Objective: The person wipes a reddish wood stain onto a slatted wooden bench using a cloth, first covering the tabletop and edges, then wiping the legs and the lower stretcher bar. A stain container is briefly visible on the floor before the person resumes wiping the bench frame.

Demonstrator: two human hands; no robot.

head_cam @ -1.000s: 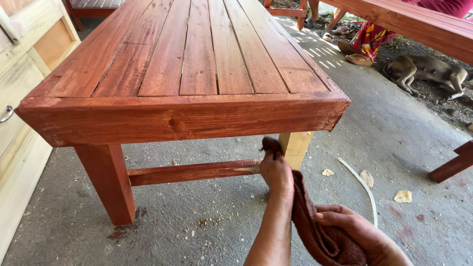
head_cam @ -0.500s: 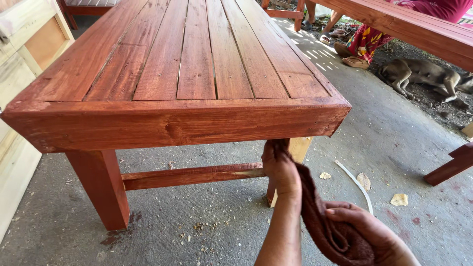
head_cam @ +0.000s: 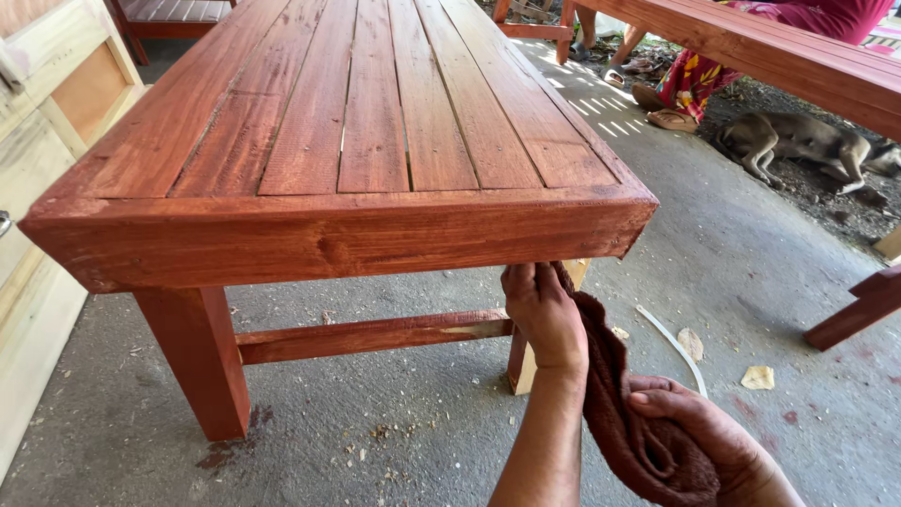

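A long slatted wooden table, stained red-brown, fills the view; its near end board faces me. My left hand presses one end of a dark brown rag against the table's right front leg, just under the end board. That leg is partly pale bare wood. My right hand bunches the lower end of the same rag near the bottom edge of the view. The left front leg and the low crossbar between the legs are stained.
Pale unstained wooden panels stand at the left. A second stained wooden piece runs along the upper right. A dog lies on the ground there, beside a seated person's legs. Wood chips and stain spots dot the concrete floor.
My left hand with the rag has stayed on the right front leg, shifting slightly up under the end board. The view has moved a little closer.
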